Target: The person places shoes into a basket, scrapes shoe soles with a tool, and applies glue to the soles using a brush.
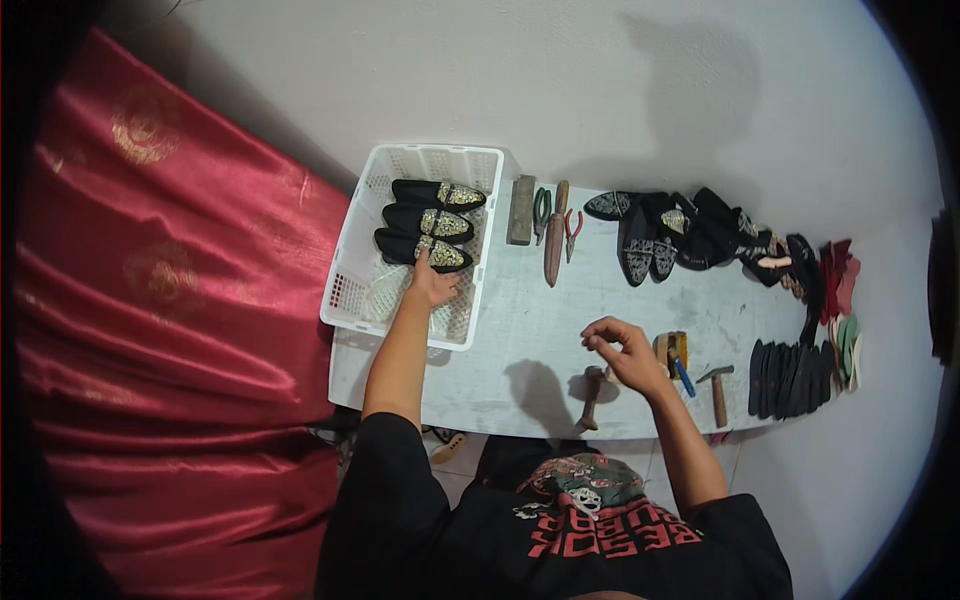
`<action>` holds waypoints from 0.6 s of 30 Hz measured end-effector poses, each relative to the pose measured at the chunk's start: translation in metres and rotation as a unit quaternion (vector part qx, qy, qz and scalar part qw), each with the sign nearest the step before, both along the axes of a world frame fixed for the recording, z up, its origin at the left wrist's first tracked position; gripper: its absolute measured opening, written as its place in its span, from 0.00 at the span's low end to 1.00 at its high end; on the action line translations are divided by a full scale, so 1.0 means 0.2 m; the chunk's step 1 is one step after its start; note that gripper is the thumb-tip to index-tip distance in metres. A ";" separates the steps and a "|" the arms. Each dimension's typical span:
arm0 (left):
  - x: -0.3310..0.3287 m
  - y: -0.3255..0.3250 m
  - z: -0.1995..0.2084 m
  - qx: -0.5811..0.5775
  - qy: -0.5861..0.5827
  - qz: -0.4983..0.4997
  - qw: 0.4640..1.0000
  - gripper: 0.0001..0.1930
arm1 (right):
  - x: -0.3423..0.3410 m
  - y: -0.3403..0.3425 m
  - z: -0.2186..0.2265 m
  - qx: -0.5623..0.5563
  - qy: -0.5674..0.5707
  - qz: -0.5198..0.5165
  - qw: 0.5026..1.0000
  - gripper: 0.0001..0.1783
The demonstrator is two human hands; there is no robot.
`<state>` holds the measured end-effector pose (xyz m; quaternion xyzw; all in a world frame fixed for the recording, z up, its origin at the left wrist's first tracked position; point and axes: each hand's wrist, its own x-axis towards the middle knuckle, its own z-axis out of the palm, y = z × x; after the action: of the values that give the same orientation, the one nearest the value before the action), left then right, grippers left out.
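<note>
A white plastic basket [484,285] with perforated walls stands at the left end of the table. Three black pointed flat shoes lie in it in a row, with glittery gold toe patches. My left hand [433,285] reaches over the near side; its fingertips touch the nearest shoe [398,245] and the thumb is spread away. My right hand [625,352] hovers above the table's front part, fingers curled in toward the thumb, nothing visible in them. Just under it stands a metal shoe anvil [591,405], partly hidden by the hand.
Beside the basket lie a grey block [521,210], dark-handled cutters [541,212], a brown long tool [553,240] and red-handled pliers [572,235]. More black shoes [640,245] are heaped at back right. A hammer [719,395] and black shoe pieces [790,380] lie at right.
</note>
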<state>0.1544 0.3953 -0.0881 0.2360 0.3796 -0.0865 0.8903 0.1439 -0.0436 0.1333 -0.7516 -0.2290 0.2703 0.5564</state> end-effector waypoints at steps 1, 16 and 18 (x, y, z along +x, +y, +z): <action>-0.01 0.00 -0.01 0.015 0.024 -0.007 1.000 0.58 | -0.01 0.02 0.01 -0.010 0.011 0.021 1.000 0.07; -0.37 0.47 0.03 0.163 0.125 0.089 0.975 0.50 | 0.02 1.62 -0.49 -0.175 -0.244 0.396 0.868 0.19; -0.18 0.41 0.08 0.180 0.137 0.058 0.972 0.49 | 0.18 1.67 -0.74 -0.263 -0.192 0.380 0.866 0.21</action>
<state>0.1187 0.4766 -0.0730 0.3561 0.5206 0.0034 0.7760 0.1804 0.2912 -0.0139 -0.7619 -0.5198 0.3611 0.1372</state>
